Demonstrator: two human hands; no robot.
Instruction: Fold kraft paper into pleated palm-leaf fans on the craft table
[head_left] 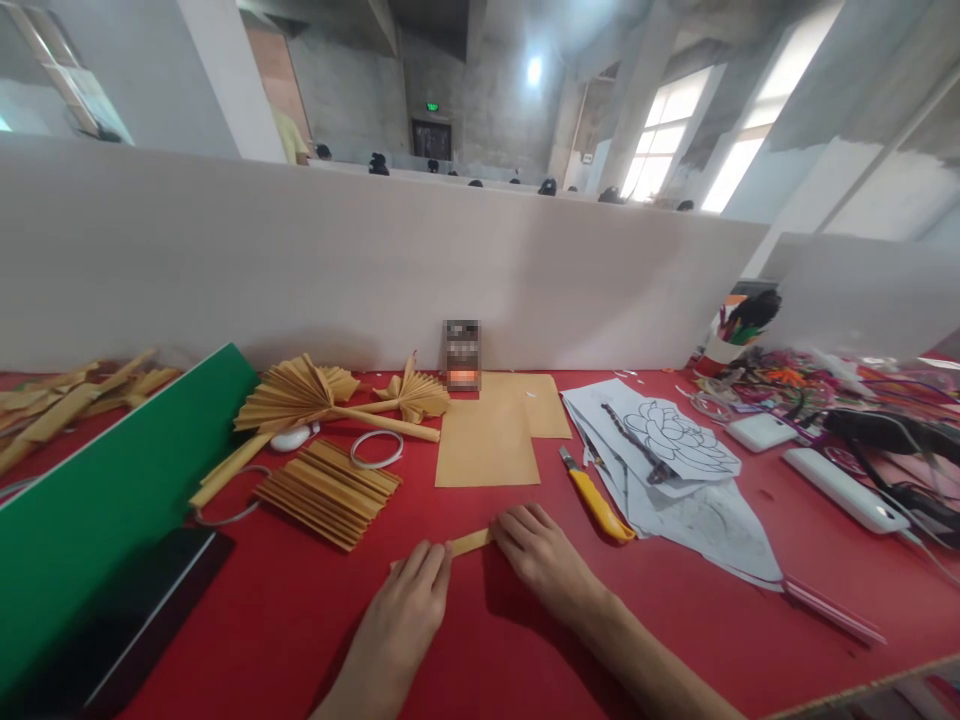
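A narrow strip of tan paper (pixel 471 543), apparently folded, lies flat on the red table between my hands. My left hand (pixel 411 598) is closed over its left end, with the fingers pressed together. Over the right end, my right hand (pixel 541 552) presses down with bent fingers. Both hands cover the strip's ends, so only its middle shows. Just beyond it lie flat tan paper sheets (pixel 487 450). A pleated tan sheet (pixel 330 492) rests to the left, below paper fans with rolled handles (pixel 289 395). A yellow utility knife (pixel 598 503) lies beyond my right hand.
White line-drawing sheets (pixel 675 440) spread at right, near a white power bank (pixel 846 490) and tangled cables. A green board (pixel 142 480) and a dark tablet-like object (pixel 142 620) stand at left. A small blurred device (pixel 463 355) leans on the white partition (pixel 360 270).
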